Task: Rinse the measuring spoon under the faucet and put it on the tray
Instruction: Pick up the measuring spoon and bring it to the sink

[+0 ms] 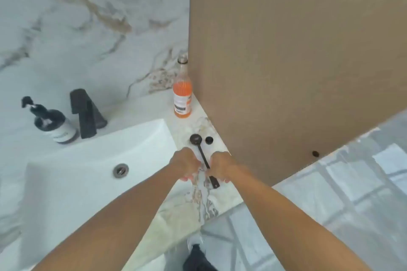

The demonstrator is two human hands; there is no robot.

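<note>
The black measuring spoon [200,149] lies on the marble counter to the right of the sink, its round bowl pointing away from me. Its handle runs back between my two hands. My right hand [222,167] is curled over the middle of the handle and hides a short stretch of it; the flat handle end sticks out below. My left hand [185,164] rests just left of the handle, fingers bent down to the counter, with nothing seen in it. The black faucet [86,114] stands behind the white sink [92,174], far to the left of both hands. No tray is in view.
A small black cap [209,140] lies beside the spoon's bowl. An open bottle of orange liquid [182,94] stands in the back corner against a brown panel [297,61]. A dark soap dispenser [52,123] sits left of the faucet. The counter edge is close to me.
</note>
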